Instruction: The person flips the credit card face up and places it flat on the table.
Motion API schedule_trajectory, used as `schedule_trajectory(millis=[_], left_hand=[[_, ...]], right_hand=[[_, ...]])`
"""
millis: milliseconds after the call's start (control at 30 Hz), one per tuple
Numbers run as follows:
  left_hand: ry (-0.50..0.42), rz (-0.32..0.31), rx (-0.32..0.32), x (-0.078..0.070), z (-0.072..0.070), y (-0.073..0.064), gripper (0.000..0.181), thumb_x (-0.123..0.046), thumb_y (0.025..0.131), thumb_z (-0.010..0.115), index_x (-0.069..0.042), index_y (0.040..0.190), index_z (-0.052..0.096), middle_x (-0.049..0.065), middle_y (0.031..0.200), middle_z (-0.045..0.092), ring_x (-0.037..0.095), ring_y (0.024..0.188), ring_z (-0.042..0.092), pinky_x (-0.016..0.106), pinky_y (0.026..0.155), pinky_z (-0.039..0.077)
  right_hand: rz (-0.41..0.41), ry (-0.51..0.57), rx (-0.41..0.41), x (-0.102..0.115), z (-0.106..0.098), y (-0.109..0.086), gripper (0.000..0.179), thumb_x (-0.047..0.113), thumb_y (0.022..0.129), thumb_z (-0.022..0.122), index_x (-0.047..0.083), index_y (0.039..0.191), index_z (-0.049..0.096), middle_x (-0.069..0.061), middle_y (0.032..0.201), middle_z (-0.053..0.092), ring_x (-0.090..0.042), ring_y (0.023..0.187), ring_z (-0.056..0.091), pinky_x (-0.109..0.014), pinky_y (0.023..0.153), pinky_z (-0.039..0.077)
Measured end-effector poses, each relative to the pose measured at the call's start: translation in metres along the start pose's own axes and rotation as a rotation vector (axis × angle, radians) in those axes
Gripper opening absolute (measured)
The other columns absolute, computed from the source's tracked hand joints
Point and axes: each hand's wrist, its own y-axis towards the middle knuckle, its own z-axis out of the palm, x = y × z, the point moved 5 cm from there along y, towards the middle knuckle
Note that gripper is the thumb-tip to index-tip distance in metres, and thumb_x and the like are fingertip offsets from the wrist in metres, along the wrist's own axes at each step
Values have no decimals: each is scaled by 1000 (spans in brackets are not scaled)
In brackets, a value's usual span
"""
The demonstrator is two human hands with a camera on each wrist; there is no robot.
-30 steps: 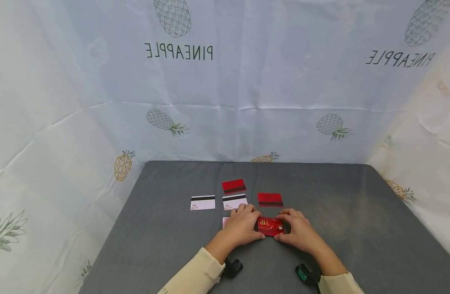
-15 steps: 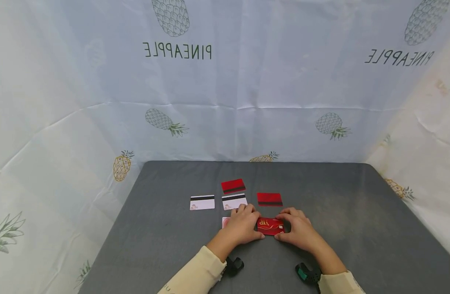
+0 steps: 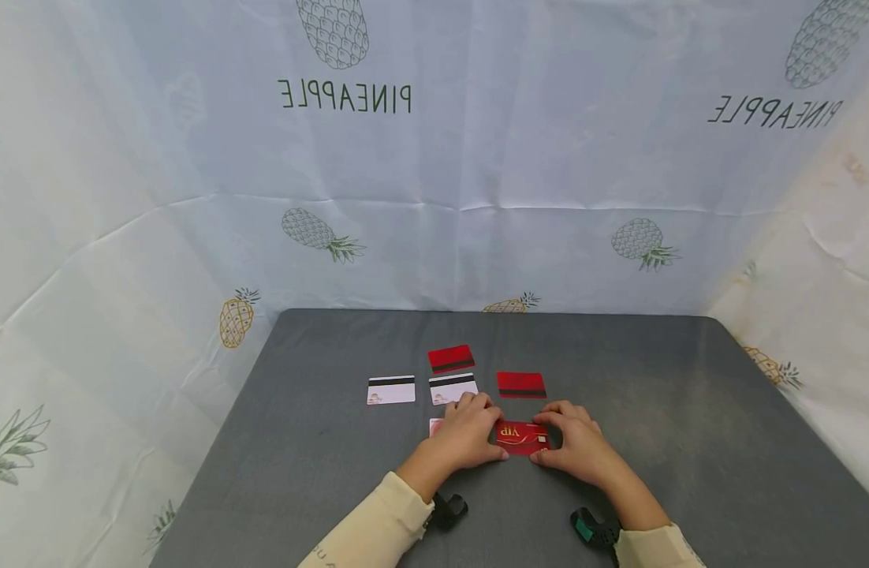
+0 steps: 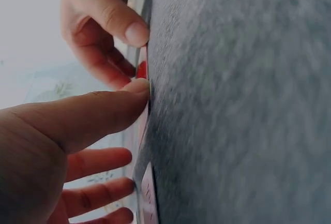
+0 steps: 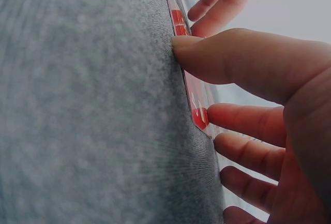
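Observation:
A red card with gold lettering and a chip (image 3: 521, 438) lies face up on the grey table between both hands. My left hand (image 3: 463, 434) holds its left end, thumb on the near edge and fingers toward the far edge. At the other end my right hand (image 3: 576, 442) grips the card in the same way. The left wrist view shows the left thumb (image 4: 119, 107) right at the card's edge, low over the table. In the right wrist view the right thumb (image 5: 207, 56) presses the near edge. Partly hidden behind my left hand is a pinkish card (image 3: 435, 427).
Beyond the hands, two white cards with black stripes, one left (image 3: 391, 390) and one in the middle (image 3: 452, 387), lie flat. Two red striped cards, one farther back (image 3: 452, 359) and one at right (image 3: 522, 385), lie near them. A pineapple-print cloth (image 3: 441, 158) hangs behind the table (image 3: 321, 489).
My left thumb has edged very slightly left along the near edge of the red card. The card, my right hand and the other cards stay in place.

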Motion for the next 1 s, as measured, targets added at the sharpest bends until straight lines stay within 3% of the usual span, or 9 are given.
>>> schedule_trajectory(millis=[133,267,400,567,767,1000], left_hand=[[-21,0,-46,10,-9,-2,51,-45,79,79,-20,122,68,-1,120,57,18,113,48,44,91,43],[-57,-23,-94,33,-21,-5,52,-42,81,77,-18,126,65,0,128,56,21,122,48,48,97,42],[-136,-80,-142,69,-38,-14,51,-37,84,75,-14,128,63,5,131,55,28,127,46,52,103,38],[-173,-219,-206,123,-52,-34,51,-31,85,76,-10,129,62,10,132,56,34,129,45,60,105,34],[-213,-332,-169,167,-53,-58,55,-25,86,75,-7,135,57,16,140,51,38,134,41,64,104,33],[-169,-354,-116,183,-50,-68,60,-29,88,74,-7,140,54,17,143,48,41,133,40,62,104,33]], right_hand=[[-1,-11,2,1,-1,0,56,41,69,87,15,116,70,-4,122,57,-29,111,49,-56,91,39],[-1,-17,4,1,-1,1,55,40,69,87,15,115,71,-3,122,57,-28,112,49,-56,91,39],[4,-18,10,1,-1,1,55,39,68,87,15,115,71,-4,122,57,-29,113,49,-56,91,39],[5,-8,17,3,-2,1,55,38,68,87,14,115,71,-5,122,57,-30,113,48,-56,92,39],[14,-12,14,5,-4,1,54,36,67,88,14,113,71,-5,120,58,-30,112,49,-55,92,40],[29,-8,53,7,-4,5,53,42,69,86,15,112,72,-4,117,58,-28,110,48,-54,90,42]])
